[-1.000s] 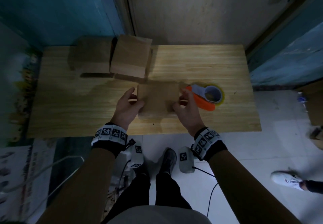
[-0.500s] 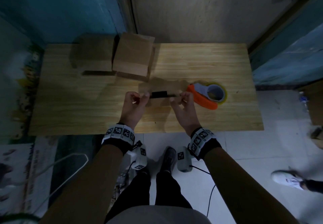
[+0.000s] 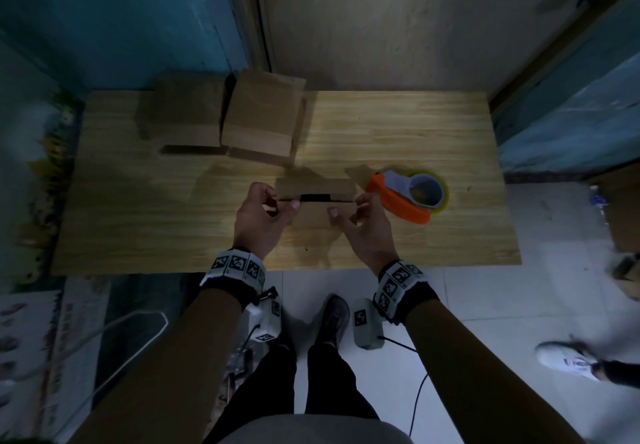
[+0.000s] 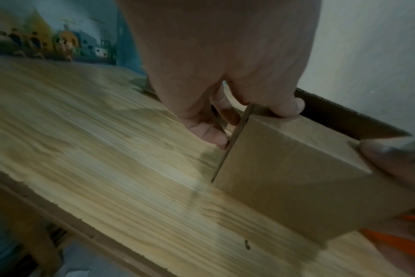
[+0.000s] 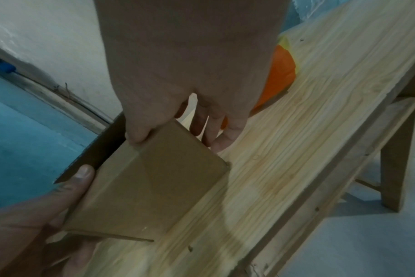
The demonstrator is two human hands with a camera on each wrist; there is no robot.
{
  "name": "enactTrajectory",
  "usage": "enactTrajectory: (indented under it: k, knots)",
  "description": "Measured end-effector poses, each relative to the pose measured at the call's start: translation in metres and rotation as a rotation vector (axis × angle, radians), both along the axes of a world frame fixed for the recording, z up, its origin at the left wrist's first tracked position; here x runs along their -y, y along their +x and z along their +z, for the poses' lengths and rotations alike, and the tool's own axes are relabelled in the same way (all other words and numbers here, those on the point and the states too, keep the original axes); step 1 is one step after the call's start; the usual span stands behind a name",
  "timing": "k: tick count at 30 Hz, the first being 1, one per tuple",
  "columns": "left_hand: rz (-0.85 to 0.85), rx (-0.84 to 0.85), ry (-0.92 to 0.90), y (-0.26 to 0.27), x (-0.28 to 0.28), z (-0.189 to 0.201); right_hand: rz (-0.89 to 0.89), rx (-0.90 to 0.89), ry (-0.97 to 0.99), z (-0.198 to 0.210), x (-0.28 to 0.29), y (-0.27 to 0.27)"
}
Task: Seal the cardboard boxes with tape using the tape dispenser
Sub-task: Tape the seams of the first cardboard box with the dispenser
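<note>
A small brown cardboard box (image 3: 313, 216) lies on the wooden table (image 3: 398, 124), with a dark slit between its two top flaps. My left hand (image 3: 280, 202) pinches the box's left end, thumb on the near flap's edge, fingers curled against the side. My right hand (image 3: 348, 208) grips the right end the same way. In the left wrist view the thumb (image 4: 287, 109) presses the box (image 4: 296, 178) at its top corner. In the right wrist view the thumb (image 5: 137, 135) sits on the box (image 5: 149, 187). The orange tape dispenser (image 3: 405, 201) lies just right of the box, untouched.
Two larger cardboard boxes (image 3: 187, 114) (image 3: 263, 114) stand side by side at the table's back left. Beyond the table's right edge another person's white shoe (image 3: 568, 360) is on the tiled floor. Cables hang below my wrists.
A second ago my hands held the box's sides and its top looked flat. Since then my thumbs have moved onto the near flap and a dark slit shows between the flaps.
</note>
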State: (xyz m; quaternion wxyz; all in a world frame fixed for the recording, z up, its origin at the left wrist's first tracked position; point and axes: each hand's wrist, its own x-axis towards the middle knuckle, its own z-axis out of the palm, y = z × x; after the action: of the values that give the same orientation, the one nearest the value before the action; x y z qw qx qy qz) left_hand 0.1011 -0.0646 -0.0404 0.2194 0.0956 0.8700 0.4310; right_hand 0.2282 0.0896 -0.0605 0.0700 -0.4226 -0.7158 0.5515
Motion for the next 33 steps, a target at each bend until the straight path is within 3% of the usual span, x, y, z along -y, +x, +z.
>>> enactTrajectory:
  k: [3, 6, 10, 13, 22, 25, 27, 30, 33]
  knots:
    - [-0.032, -0.041, -0.060, 0.001, 0.002, 0.001, -0.004, 0.038, 0.009, -0.001, 0.000, 0.001]
    - [-0.179, -0.184, -0.151, -0.002, -0.001, 0.005, 0.012, -0.012, 0.049, 0.004, -0.001, -0.001]
    - [-0.311, -0.269, -0.282, -0.008, -0.004, 0.008, 0.273, 0.036, 0.380, 0.011, -0.002, -0.003]
    - [-0.307, -0.265, -0.291, -0.009, -0.002, 0.007, 0.368, 0.120, 0.480, 0.016, -0.002, -0.005]
    - [-0.224, -0.226, -0.339, 0.000, -0.014, 0.013, 0.368, 0.089, 0.468, 0.015, -0.010, -0.011]
    - [-0.213, -0.215, -0.347, 0.000, -0.014, 0.015, 0.237, -0.017, 0.458, 0.017, -0.031, -0.014]
    - [-0.215, -0.211, -0.344, 0.000, -0.015, 0.015, 0.121, 0.171, 0.574, 0.017, -0.054, -0.010]
    - [-0.220, -0.209, -0.337, 0.000, -0.015, 0.014, 0.125, 0.537, 0.683, 0.015, -0.078, 0.002]
    - [-0.218, -0.199, -0.328, 0.000, -0.015, 0.013, 0.151, 0.556, 0.700, 0.010, -0.089, 0.010]
